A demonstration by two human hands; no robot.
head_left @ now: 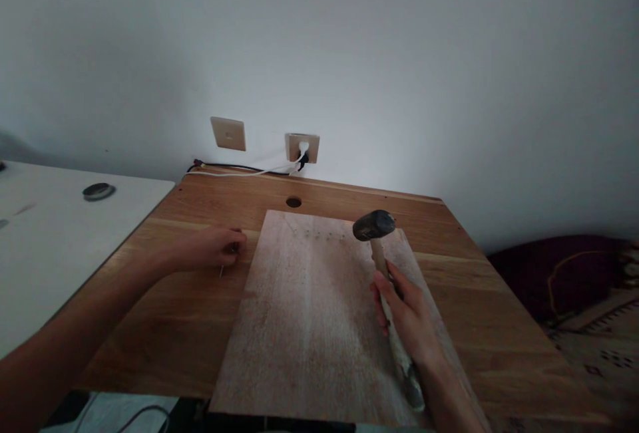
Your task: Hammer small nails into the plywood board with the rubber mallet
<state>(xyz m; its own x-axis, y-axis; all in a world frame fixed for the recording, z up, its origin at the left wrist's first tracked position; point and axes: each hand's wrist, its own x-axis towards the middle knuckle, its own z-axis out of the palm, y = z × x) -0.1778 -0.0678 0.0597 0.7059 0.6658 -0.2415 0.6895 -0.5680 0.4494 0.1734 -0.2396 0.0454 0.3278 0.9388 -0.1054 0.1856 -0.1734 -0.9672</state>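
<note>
My right hand [407,310] is wrapped round the wooden handle of a mallet [375,225] with a dark, blocky head. The mallet is tilted over the right side of a pale wooden board [279,326]. Near the board's far edge is a row of several small nails or nail marks [318,236], too small to make out clearly. Left of the board, just above the table, my left hand [224,247] has its fingers curled together. A thin, pale nail [221,272] sticks out below these fingers; its upper end is hidden.
The board lies on a brown wooden table [479,313] with a round cable hole [293,202]. Cables [249,172] run along the wall to a socket [302,147]. At left, a white table [54,233] bears a round, dark-topped object [98,191]. Purple fabric [564,273] lies at right.
</note>
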